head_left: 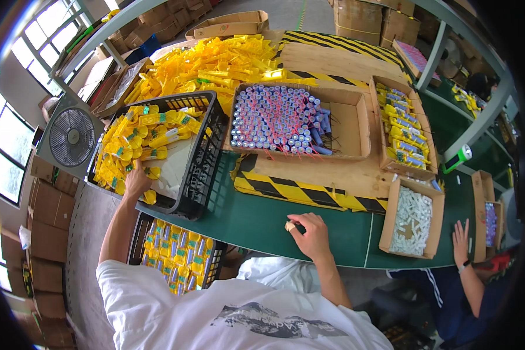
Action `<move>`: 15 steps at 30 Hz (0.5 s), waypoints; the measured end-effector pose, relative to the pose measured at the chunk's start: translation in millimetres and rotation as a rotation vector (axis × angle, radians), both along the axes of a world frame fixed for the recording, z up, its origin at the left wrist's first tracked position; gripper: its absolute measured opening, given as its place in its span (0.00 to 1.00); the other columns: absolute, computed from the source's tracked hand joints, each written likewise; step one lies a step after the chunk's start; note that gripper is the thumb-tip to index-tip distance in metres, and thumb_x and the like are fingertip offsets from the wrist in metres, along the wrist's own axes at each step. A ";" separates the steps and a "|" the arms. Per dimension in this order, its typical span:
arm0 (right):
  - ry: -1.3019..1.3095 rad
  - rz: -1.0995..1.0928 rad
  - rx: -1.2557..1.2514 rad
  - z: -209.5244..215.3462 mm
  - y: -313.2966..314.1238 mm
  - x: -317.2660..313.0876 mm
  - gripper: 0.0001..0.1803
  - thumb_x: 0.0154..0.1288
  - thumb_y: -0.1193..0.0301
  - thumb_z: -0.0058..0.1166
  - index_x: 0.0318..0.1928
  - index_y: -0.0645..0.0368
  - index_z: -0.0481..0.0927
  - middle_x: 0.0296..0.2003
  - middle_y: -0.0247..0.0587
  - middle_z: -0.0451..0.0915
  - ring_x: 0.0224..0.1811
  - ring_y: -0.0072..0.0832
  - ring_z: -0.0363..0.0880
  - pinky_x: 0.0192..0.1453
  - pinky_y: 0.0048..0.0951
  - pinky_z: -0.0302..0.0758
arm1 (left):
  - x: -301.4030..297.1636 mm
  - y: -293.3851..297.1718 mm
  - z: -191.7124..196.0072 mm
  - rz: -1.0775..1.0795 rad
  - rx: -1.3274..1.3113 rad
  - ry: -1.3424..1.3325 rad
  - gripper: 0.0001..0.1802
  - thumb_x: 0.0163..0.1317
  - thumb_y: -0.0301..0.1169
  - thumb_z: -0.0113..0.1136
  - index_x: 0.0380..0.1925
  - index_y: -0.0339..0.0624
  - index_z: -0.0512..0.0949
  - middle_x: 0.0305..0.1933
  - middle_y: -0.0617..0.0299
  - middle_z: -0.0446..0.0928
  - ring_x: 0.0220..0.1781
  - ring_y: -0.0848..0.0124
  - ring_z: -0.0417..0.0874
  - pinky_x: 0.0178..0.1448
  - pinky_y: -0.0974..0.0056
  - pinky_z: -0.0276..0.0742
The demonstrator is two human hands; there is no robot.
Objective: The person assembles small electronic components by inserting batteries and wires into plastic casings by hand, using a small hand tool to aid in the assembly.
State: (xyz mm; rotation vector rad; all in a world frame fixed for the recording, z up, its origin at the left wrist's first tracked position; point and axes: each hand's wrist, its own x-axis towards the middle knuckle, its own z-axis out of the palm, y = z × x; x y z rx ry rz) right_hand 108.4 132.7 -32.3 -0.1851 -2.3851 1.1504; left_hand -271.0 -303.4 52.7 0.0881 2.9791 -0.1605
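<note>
At the left, my left hand (137,179) reaches over the near side of a black plastic crate (199,175). Its index finger is stretched out and touches the yellow plastic casings (125,137) heaped inside; the other fingers are partly hidden, and no held casing shows. Some casings carry green pieces. A pale sheet (178,166) lies along the crate's right side. My right hand (312,236) hovers over the green tabletop (262,224), fingers bent, thumb and index apart, with nothing visible between them. A beige wrap (289,226) covers one fingertip.
A carton of blue cylindrical cells (271,119) with red wires stands mid-table. Beyond are loose yellow casings (216,61). Rightward are a carton of filled casings (403,131) and one of white pieces (413,219). A lower crate (178,254) sits below; a co-worker's hand (461,240) rests at right.
</note>
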 end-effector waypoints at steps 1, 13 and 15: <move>0.008 0.006 0.024 -1.8 1.6 1.8 0.10 0.67 0.67 0.70 0.46 0.55 0.90 0.36 0.35 0.89 0.40 0.37 0.86 0.50 0.39 0.78 | 4.4 4.9 9.7 0.002 0.079 0.113 0.51 0.59 0.33 0.67 0.81 0.40 0.53 0.54 0.33 0.85 0.57 0.36 0.87 0.61 0.40 0.82; 0.129 -0.144 -0.103 74.0 77.2 -34.9 0.12 0.70 0.71 0.66 0.51 0.62 0.89 0.42 0.48 0.90 0.43 0.39 0.91 0.47 0.36 0.84 | 213.6 210.5 41.6 -0.867 0.635 0.568 0.33 0.55 0.24 0.75 0.64 0.41 0.80 0.42 0.54 0.82 0.43 0.57 0.87 0.49 0.54 0.85; 0.097 -0.271 -0.065 95.5 110.1 -82.0 0.11 0.71 0.69 0.65 0.50 0.58 0.90 0.38 0.45 0.91 0.40 0.37 0.91 0.45 0.35 0.83 | 232.8 245.7 -1.3 -1.018 0.598 0.414 0.35 0.54 0.26 0.74 0.66 0.43 0.79 0.45 0.56 0.80 0.45 0.57 0.85 0.50 0.54 0.84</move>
